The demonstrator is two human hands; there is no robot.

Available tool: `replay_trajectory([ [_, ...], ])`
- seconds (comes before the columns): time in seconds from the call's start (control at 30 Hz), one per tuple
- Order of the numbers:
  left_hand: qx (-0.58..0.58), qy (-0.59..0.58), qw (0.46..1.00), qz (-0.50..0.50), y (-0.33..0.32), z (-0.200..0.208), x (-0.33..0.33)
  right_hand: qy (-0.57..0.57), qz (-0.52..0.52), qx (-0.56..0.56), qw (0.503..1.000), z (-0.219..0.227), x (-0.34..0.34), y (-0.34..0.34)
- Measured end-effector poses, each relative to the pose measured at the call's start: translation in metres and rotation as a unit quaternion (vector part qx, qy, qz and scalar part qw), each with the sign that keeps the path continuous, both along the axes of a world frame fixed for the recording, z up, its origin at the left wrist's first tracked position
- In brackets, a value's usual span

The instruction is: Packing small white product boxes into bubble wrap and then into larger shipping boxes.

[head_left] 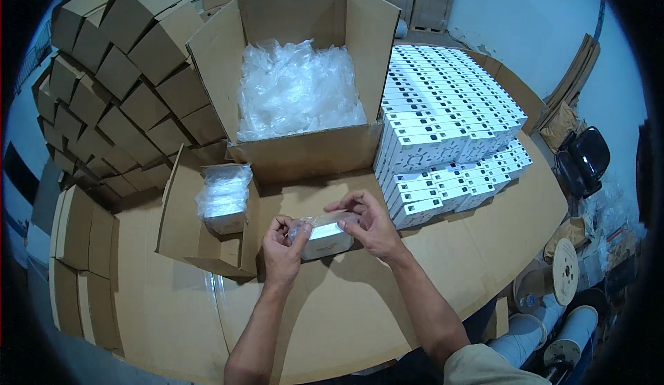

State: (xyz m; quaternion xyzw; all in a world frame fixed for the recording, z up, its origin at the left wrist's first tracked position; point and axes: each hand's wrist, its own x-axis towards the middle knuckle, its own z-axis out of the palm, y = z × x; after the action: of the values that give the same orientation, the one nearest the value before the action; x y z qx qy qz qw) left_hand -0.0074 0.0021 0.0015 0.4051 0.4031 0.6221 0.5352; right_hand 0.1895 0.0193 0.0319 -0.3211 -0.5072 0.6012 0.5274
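Observation:
A white block-shaped box, partly covered by a clear plastic bag, is held between my two hands above the cardboard-covered table. My left hand grips its left end, with the thumb over the bag's near edge. At the right end, my right hand has its thumb on the box and its fingers curled at the film. Left of my hands stands an open carton with several wrapped white boxes in a row inside. Behind them, a large open carton holds a heap of clear plastic bags.
Stacked white boxes with dark square marks stand at the right. Many closed brown cartons are piled at the far left, with more cartons along the table's left edge. Cable spools and a black chair are off to the right.

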Motion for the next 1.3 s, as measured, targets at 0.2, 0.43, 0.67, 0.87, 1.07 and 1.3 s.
replay_trajectory([
  [0.2,0.001,0.002,1.0,0.0,0.001,0.002,0.002,-0.07,0.11,0.146,0.981,0.003,0.025,0.004],
  [0.43,0.001,0.008,1.0,-0.005,0.001,0.004,0.0,-0.187,0.094,0.025,0.978,0.014,0.024,-0.003],
  [0.67,0.031,0.053,0.998,0.008,-0.002,0.013,0.002,-0.208,0.079,-0.058,0.973,0.023,0.023,-0.006],
  [0.87,0.152,0.22,0.956,0.122,-0.011,0.026,0.005,-0.219,0.073,-0.063,0.971,0.02,0.022,-0.004],
  [1.07,0.403,0.536,0.731,0.129,-0.024,0.04,0.003,-0.207,0.076,-0.02,0.975,0.011,0.027,0.0],
  [1.3,0.34,0.495,0.798,0.049,-0.016,0.03,0.002,-0.261,0.08,0.015,0.962,0.012,0.028,0.001],
])
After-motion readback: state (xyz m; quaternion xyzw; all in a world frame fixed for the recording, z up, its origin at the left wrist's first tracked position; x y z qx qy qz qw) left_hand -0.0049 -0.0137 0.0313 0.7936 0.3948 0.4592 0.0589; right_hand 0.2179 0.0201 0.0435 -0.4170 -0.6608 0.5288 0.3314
